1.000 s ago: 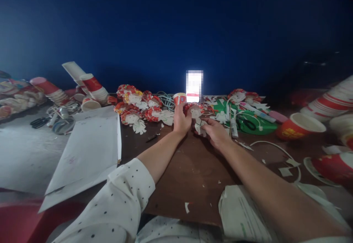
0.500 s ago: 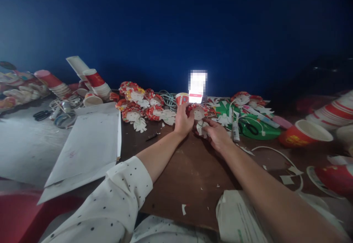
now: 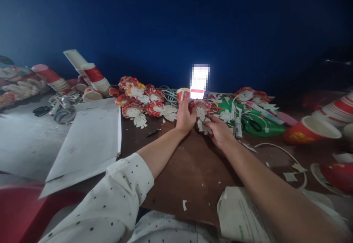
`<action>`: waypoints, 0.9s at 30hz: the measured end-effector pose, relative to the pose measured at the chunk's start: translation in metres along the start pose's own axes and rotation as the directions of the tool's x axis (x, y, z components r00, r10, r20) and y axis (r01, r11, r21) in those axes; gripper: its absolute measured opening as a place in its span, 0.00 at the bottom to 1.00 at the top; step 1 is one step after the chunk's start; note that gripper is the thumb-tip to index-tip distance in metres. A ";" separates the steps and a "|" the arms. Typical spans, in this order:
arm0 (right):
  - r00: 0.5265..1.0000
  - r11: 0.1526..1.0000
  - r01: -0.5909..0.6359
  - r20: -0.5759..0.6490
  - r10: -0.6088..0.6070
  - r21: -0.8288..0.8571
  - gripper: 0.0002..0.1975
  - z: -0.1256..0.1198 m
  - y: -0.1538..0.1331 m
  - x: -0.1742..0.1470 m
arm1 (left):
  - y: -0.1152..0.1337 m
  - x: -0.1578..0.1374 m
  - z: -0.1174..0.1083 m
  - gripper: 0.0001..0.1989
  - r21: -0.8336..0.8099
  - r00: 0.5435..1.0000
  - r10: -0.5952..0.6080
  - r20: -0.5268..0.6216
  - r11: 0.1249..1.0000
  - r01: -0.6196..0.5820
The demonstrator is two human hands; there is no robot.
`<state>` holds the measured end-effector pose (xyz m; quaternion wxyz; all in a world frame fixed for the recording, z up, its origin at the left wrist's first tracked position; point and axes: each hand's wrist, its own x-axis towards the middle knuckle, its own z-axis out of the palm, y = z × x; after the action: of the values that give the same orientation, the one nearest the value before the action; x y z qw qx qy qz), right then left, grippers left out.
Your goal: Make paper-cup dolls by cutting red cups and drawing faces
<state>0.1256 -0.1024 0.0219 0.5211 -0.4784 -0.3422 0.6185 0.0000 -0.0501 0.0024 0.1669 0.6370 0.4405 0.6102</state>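
white paper with a red frilled head makes up the paper figure (image 3: 204, 126), held between both hands above the brown table (image 3: 193, 173), before the lit phone (image 3: 198, 92). the left hand (image 3: 186, 118) closes narrowly on the head's left edge, its fingertips partly hidden; the right hand (image 3: 220, 130) pinches the white lower part between thumb and fingers. such thin paper would likely crease or tear if the hands pulled against each other, and the neck looks the weakest spot. the red cup (image 3: 182, 95) stands just beyond the left fingers, so a careless push forward could tip it or jolt the phone. loose scraps (image 3: 184, 205) might cling if any glue is wet; i cannot tell.
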 end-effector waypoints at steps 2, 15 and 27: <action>1.000 1.000 0.004 -0.010 -0.004 -0.006 0.18 0.001 0.000 0.000 | 0.001 0.000 0.000 0.13 -0.019 1.000 -0.003 -0.004 1.000 0.003; 0.999 0.998 0.042 -0.019 -0.043 -0.040 0.17 0.001 0.003 -0.001 | 0.004 -0.001 -0.002 0.13 0.015 1.000 0.026 0.014 1.000 -0.026; 0.991 0.991 0.111 -0.066 -0.115 -0.069 0.14 0.001 0.008 0.004 | 0.003 -0.002 0.000 0.13 0.066 0.996 0.091 -0.002 0.994 -0.090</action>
<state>0.1222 -0.0999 0.0135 0.5511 -0.4962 -0.3703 0.5594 0.0010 -0.0533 0.0035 0.1169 0.6598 0.4315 0.6040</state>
